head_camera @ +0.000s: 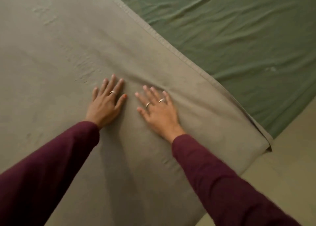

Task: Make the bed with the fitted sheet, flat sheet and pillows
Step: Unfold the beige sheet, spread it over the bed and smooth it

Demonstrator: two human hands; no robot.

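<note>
Flat sheet (68, 46) hem diagonal, upper-left to lower-right

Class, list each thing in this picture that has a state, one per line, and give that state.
Flat sheet: khaki, spread over the bed, hemmed edge running diagonally, small creases by the hands.
Fitted sheet: green, uncovered at upper right, wrinkled.
Left hand: fingers straight, pressing flat on the flat sheet.
Right hand: fingers spread, pressing flat on the flat sheet.
Sleeves: maroon, down to the wrists.

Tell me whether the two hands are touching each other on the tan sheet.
Apart. The head view shows the left hand and right hand pressed flat on the tan sheet, with bare fabric between their thumbs.
</note>
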